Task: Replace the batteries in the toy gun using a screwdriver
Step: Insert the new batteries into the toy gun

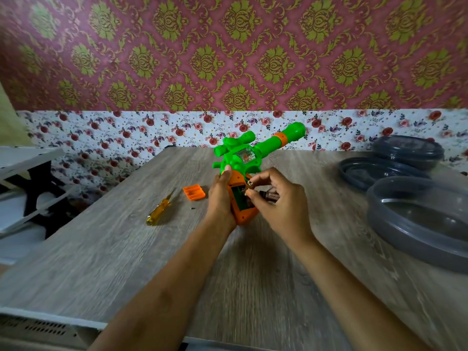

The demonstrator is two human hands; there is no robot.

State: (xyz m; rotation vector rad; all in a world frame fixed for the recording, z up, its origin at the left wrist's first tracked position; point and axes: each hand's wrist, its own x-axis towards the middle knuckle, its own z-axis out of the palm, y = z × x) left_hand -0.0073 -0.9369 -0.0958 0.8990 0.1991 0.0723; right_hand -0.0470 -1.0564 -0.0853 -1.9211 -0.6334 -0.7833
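**Count on the table**

One green and orange plastic toy gun (243,158), centre. Left of centre: one yellow-handled screwdriver (160,207), one orange ribbed battery cover (194,192), one tiny dark screw (192,208). At least two dark cylindrical batteries (272,196). Three grey round plastic dishes (415,231), right edge. Two bare hands (220,196).

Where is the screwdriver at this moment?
In the head view the screwdriver lies on the table, left of the left hand, with the orange battery cover just beyond its tip.
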